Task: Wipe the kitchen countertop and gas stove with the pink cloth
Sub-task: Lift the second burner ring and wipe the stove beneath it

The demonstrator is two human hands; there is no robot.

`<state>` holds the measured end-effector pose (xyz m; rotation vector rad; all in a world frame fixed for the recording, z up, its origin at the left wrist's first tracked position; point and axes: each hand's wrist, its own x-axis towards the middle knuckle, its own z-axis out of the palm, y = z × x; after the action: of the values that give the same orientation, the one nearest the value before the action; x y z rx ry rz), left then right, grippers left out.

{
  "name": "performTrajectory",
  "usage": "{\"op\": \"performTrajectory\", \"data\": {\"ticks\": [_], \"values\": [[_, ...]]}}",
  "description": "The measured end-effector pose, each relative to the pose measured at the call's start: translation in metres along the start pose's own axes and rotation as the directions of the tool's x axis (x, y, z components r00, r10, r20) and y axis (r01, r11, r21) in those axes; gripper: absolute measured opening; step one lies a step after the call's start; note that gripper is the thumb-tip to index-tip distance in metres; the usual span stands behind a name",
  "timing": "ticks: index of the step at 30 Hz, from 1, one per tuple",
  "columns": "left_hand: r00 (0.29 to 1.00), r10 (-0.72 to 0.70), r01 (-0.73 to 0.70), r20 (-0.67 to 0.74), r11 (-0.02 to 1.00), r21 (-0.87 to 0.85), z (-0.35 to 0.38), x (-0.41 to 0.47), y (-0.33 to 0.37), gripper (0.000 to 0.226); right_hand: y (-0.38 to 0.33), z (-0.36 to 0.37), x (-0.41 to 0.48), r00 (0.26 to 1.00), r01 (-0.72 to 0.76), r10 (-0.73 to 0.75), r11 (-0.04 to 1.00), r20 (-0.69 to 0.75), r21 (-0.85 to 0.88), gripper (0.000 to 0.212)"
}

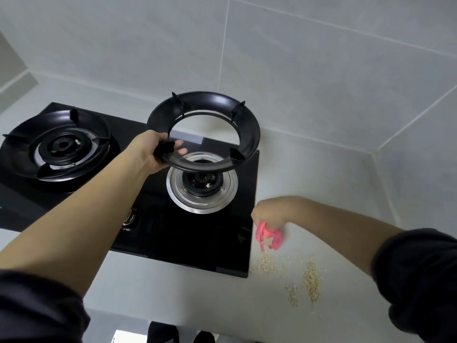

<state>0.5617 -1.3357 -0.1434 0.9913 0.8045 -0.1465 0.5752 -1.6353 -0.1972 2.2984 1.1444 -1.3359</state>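
- The left hand (158,154) reaches over the gas stove (197,243), its fingers (182,151) curled round the near-left rim of a black pan support ring (247,129).
- The ring is held in the air, tilted, above and just beyond the right burner (201,184), whose silver collar lies bare.
- The left burner (59,147) has its own pan support seated on it.
- The right hand (270,211) (somewhat blurred) is at the stove's right edge, fingers closed on the bunched pink cloth (269,236).
- The cloth hangs below that hand, at the grey desk (173,293) just right of the stove's glass; whether it touches the surface I cannot tell.
- Pale crumbs (311,280) lie scattered on the desk near the cloth, on its near side and to the right.
- A control knob (128,219) sits at the stove's near edge, partly hidden by the left forearm.
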Motion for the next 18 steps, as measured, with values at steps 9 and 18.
{"op": "performTrajectory", "data": {"ticks": [9, 18], "values": [[0.999, -0.013, 0.01, -0.041, 0.998, -0.056, -0.033, 0.016, -0.005, 0.02, 0.015, -0.063, 0.005, 0.907, 0.003, 0.06, 0.989, -0.417, 0.149, 0.029], [0.995, -0.06, 0.061, -0.08, 0.998, 0.009, -0.059, 0.03, -0.022, 0.019, 0.018, -0.025, 0.025, 0.998, -0.002, 0.018, 0.959, -0.054, 0.285, 0.039]]}}
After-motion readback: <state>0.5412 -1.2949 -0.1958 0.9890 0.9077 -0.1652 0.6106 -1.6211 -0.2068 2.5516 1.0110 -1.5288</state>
